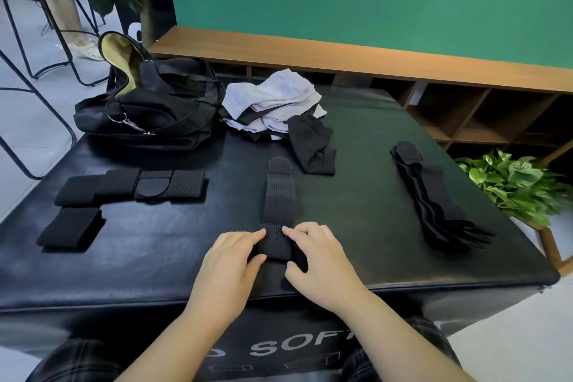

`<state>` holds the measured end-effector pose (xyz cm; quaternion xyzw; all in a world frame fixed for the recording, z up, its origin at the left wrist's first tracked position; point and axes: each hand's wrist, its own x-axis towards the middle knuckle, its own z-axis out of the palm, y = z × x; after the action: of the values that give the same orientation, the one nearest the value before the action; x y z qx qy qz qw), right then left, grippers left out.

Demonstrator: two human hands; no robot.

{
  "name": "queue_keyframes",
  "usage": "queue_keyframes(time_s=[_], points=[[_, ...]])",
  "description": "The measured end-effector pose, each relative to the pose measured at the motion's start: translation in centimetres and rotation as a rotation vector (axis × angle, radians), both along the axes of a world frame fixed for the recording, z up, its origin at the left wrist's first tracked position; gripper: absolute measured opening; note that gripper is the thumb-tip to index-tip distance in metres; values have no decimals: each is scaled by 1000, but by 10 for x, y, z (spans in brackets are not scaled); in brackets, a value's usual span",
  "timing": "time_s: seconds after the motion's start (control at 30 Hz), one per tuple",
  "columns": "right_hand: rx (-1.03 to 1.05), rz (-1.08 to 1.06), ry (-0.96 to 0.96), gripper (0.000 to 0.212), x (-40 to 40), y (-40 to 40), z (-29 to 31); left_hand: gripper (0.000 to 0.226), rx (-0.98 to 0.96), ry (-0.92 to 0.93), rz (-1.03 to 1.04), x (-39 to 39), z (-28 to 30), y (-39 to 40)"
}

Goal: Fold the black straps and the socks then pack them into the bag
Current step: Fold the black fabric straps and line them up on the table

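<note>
Hands at the near end of a black strap (279,211) on the padded surface (155,257).
Left hand (231,260) and right hand (319,260) pinch the strap's folded near end between thumbs and fingers; its underside is hidden. Beyond them lie socks (276,102); beyond-left, the bag (155,108), contents unseen. Folded straps (130,186) sit left, unfolded straps (434,195) right.

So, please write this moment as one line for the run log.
step: folding strap | hands: left, right, both gripping its near end | bag: open
</note>
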<state>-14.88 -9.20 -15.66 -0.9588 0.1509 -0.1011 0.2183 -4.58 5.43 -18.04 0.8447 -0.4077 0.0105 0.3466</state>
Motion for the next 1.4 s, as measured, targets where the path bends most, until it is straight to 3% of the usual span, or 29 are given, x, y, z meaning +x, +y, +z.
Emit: queue_keyframes(time_s=[0.27, 0.4, 0.5, 0.83, 1.0, 1.13, 1.3, 1.4], points=[[-9, -54, -38, 52, 1, 4, -3, 31, -24, -14, 27, 1, 3, -5], [19, -107, -56, 41, 4, 2, -4, 48, -1, -6, 5, 3, 4, -8], [39, -128, -77, 35, 5, 0, -6, 33, -21, 43, 10, 5, 8, -10], [201, -204, -119, 23, 0, 2, -9, 21, -90, 66, 36, -1, 7, 1], [179, -159, -252, 6, -3, 2, -10, 14, -141, 155, 27, -2, 14, 7], [183, -169, -259, 19, -4, 5, -10, 16, -192, 238, 92, -2, 17, 9], [189, -179, -216, 6, -3, 5, -10, 24, -246, 338, 134, -6, 20, 6], [172, -190, -203, 9, 0, 6, -9, 29, -256, 368, 161, -7, 21, 3]])
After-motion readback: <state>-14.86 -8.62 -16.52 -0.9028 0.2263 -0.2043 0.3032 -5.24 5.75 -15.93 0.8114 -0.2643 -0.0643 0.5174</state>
